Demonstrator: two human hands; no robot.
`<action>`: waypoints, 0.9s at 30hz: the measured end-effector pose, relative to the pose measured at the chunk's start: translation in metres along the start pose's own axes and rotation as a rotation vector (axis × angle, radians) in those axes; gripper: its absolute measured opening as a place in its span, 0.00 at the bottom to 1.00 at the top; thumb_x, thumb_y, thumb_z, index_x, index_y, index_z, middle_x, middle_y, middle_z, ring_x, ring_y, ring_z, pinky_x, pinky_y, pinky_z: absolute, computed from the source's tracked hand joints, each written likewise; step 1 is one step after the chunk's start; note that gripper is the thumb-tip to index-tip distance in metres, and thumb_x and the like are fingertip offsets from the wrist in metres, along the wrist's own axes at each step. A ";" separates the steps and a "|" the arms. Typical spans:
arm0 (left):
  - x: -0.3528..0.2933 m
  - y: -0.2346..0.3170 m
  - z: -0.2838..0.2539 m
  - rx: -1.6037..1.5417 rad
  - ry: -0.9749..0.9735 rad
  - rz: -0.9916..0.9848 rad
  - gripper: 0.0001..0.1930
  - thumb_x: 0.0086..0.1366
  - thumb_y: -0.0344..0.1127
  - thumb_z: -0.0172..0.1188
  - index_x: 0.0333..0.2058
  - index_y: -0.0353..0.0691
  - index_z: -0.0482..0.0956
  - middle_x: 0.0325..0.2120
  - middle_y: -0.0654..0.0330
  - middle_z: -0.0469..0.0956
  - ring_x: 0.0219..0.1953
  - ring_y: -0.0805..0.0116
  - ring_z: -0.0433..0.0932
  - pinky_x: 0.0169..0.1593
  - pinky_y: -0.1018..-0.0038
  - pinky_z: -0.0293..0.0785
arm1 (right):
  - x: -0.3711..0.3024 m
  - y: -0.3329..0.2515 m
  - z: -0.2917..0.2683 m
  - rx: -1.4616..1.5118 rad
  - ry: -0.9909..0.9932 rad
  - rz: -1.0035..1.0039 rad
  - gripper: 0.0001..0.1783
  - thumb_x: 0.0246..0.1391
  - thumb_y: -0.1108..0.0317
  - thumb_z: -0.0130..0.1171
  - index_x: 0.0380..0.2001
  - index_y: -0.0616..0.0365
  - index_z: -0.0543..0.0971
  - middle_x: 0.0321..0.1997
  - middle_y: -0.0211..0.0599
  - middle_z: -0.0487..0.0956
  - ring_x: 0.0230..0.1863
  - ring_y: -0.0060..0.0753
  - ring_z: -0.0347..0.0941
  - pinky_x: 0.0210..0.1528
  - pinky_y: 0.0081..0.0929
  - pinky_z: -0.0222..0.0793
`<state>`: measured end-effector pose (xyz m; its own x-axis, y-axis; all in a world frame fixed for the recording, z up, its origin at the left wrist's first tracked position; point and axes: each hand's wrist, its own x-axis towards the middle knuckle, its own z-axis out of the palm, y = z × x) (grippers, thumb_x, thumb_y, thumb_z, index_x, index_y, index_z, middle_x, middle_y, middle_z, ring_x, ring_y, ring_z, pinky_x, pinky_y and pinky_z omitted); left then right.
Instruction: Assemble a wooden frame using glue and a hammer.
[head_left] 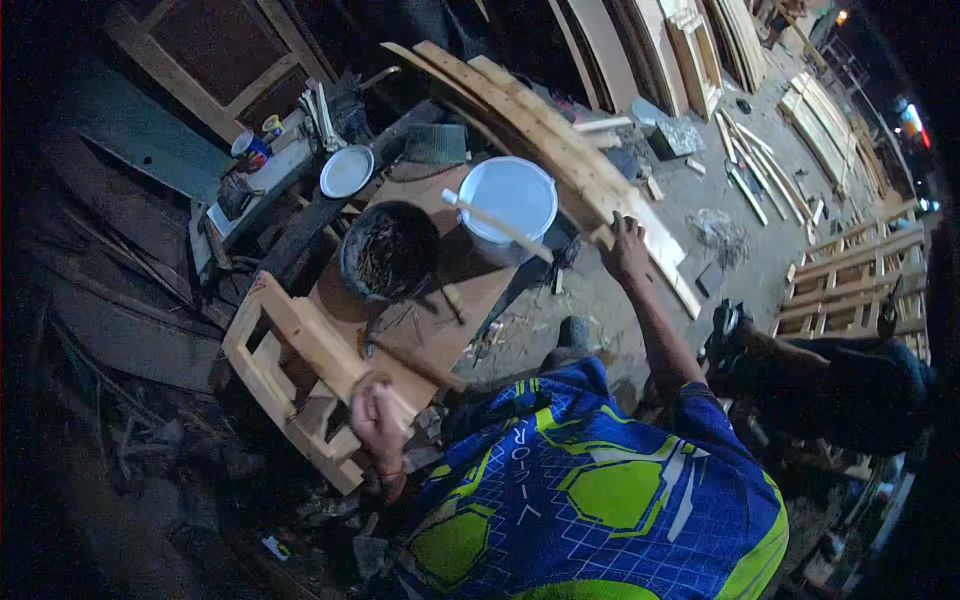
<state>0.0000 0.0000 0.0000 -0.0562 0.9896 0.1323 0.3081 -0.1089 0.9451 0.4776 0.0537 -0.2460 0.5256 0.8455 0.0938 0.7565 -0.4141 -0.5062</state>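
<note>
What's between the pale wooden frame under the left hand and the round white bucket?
The head view shows a round black bucket between the wooden frame and the white bucket, with flat brown board showing.

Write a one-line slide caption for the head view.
Left hand on a pale wooden board, right hand at long planks, white bucket beside them.

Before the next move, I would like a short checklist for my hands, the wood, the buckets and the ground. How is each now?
1. Left hand at the wooden frame: ok.
2. Right hand at the long boards: ok.
3. Firmness of both holds: cannot tell.
4. White bucket top free: not ok, a stick lies across.
5. Black bucket upright: ok.
6. Ground tidy: not ok, wood strips lie about.
</note>
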 end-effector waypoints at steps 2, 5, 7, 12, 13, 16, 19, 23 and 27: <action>-0.016 0.000 0.054 0.062 -0.129 -0.033 0.12 0.74 0.36 0.55 0.45 0.33 0.80 0.35 0.61 0.80 0.41 0.72 0.77 0.49 0.75 0.72 | 0.037 0.030 0.019 -0.065 0.064 -0.095 0.53 0.47 0.46 0.70 0.70 0.58 0.59 0.65 0.62 0.65 0.66 0.63 0.62 0.63 0.54 0.64; -0.033 -0.002 0.146 -0.012 -0.253 -0.014 0.10 0.73 0.33 0.56 0.40 0.32 0.82 0.36 0.59 0.83 0.40 0.71 0.79 0.47 0.73 0.74 | 0.102 0.046 0.057 -0.264 0.072 -0.112 0.51 0.48 0.46 0.66 0.72 0.50 0.59 0.60 0.56 0.70 0.57 0.61 0.68 0.54 0.60 0.67; -0.050 -0.004 0.197 0.074 -0.247 -0.090 0.09 0.73 0.32 0.56 0.42 0.33 0.82 0.39 0.57 0.84 0.43 0.70 0.81 0.49 0.73 0.74 | 0.127 0.057 0.061 -0.164 -0.065 -0.184 0.41 0.53 0.51 0.61 0.67 0.56 0.63 0.52 0.51 0.74 0.54 0.59 0.71 0.50 0.53 0.70; -0.055 0.013 0.249 0.103 -0.467 -0.158 0.11 0.74 0.34 0.55 0.47 0.34 0.80 0.44 0.55 0.83 0.48 0.69 0.81 0.54 0.72 0.74 | 0.218 0.024 0.062 -0.015 0.167 -0.482 0.25 0.57 0.61 0.55 0.54 0.64 0.68 0.47 0.50 0.76 0.52 0.59 0.72 0.39 0.43 0.78; -0.051 0.020 0.256 0.102 -0.451 -0.195 0.12 0.74 0.34 0.54 0.48 0.34 0.80 0.44 0.55 0.83 0.48 0.69 0.81 0.54 0.72 0.74 | 0.246 0.016 0.064 -0.046 0.190 -0.535 0.25 0.56 0.61 0.55 0.53 0.64 0.69 0.46 0.50 0.76 0.52 0.59 0.72 0.37 0.42 0.79; -0.042 0.038 0.257 0.243 -0.470 -0.328 0.16 0.75 0.38 0.54 0.52 0.33 0.78 0.47 0.54 0.82 0.50 0.67 0.80 0.56 0.71 0.73 | 0.280 0.007 0.070 -0.017 -0.074 -0.425 0.25 0.57 0.59 0.55 0.53 0.65 0.71 0.55 0.56 0.72 0.56 0.59 0.70 0.44 0.50 0.77; -0.030 0.054 0.254 0.332 -0.474 -0.340 0.17 0.75 0.40 0.54 0.53 0.33 0.77 0.48 0.54 0.82 0.50 0.67 0.80 0.56 0.70 0.73 | 0.273 0.017 0.075 0.064 -0.154 -0.199 0.27 0.59 0.56 0.53 0.57 0.62 0.70 0.60 0.53 0.69 0.63 0.58 0.64 0.60 0.62 0.64; -0.012 0.054 0.256 0.188 -0.408 -0.584 0.17 0.74 0.41 0.55 0.53 0.35 0.78 0.49 0.54 0.82 0.51 0.65 0.80 0.56 0.69 0.74 | 0.212 0.078 0.068 -0.019 0.013 -0.191 0.33 0.57 0.55 0.55 0.60 0.65 0.66 0.61 0.55 0.67 0.66 0.61 0.60 0.62 0.57 0.62; 0.010 0.037 0.271 0.278 -0.591 -0.411 0.17 0.74 0.41 0.56 0.54 0.37 0.77 0.48 0.55 0.82 0.52 0.64 0.80 0.56 0.67 0.74 | 0.091 0.150 0.033 -0.201 0.185 -0.355 0.33 0.60 0.57 0.54 0.63 0.66 0.65 0.66 0.55 0.64 0.66 0.62 0.61 0.63 0.58 0.59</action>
<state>0.2682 0.0309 -0.0443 0.2747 0.8398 -0.4682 0.6041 0.2281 0.7636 0.6257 0.0796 -0.3419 0.2670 0.8799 0.3930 0.9535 -0.1819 -0.2404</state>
